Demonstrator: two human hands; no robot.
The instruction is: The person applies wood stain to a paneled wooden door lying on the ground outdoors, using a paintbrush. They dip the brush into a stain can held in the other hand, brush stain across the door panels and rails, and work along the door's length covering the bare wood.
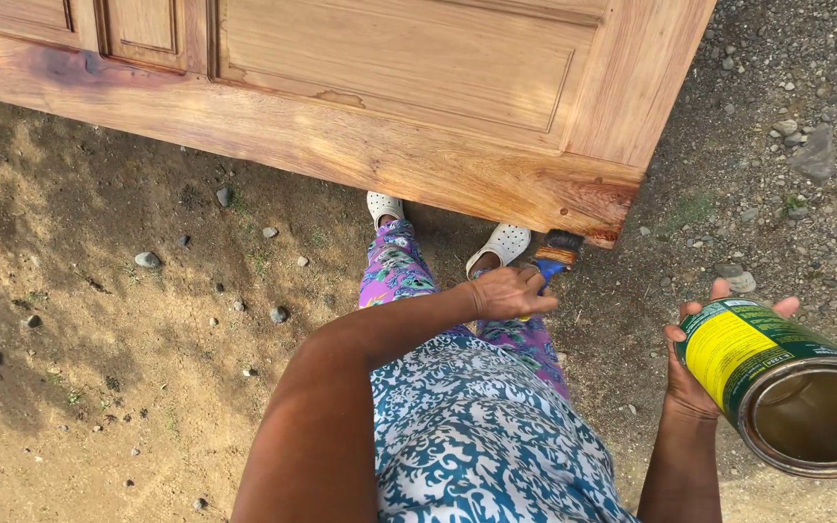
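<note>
Bare dirt and gravel (99, 320) lie under a wooden door (389, 87). My left hand (511, 291) pinches a brush (556, 254) against the door's lower corner; my right hand (695, 378) wraps an open can (777, 383). I judge I'm coating the bottom edge; next calls for steady strokes along it.

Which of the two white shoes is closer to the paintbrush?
The white shoe on the picture's right, just beside the paintbrush bristles; the other shoe sits farther left, under the door's edge.
</note>
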